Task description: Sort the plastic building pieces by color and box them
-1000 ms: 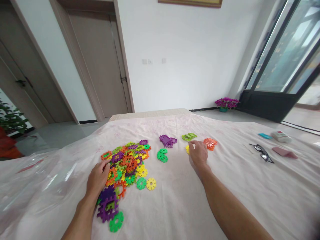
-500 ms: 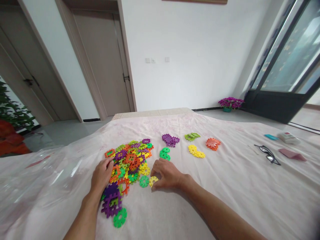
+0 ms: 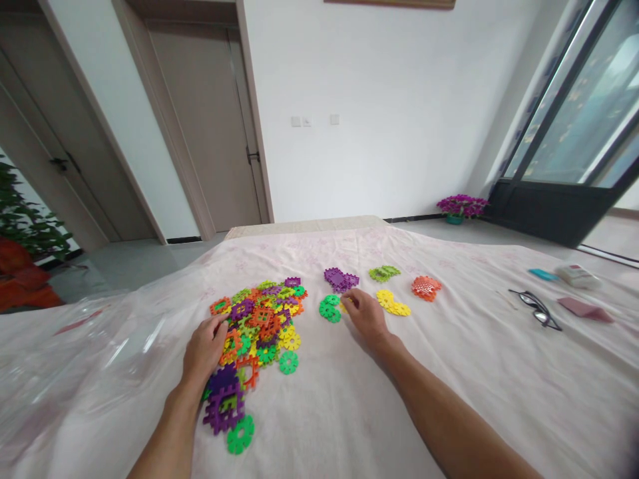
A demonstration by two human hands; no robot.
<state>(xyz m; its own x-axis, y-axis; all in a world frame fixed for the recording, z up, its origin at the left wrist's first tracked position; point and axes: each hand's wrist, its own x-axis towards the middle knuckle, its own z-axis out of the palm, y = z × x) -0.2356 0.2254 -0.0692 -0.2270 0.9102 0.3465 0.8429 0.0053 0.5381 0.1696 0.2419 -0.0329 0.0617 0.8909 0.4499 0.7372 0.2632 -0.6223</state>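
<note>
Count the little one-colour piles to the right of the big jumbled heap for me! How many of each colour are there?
Purple pile: 1
Light green pile: 1
Darker green pile: 1
Yellow pile: 1
Orange pile: 1
Total: 5 piles

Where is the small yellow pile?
In the head view, the small yellow pile lies on the cloth, just right of the right hand and below the lime pile.
</note>
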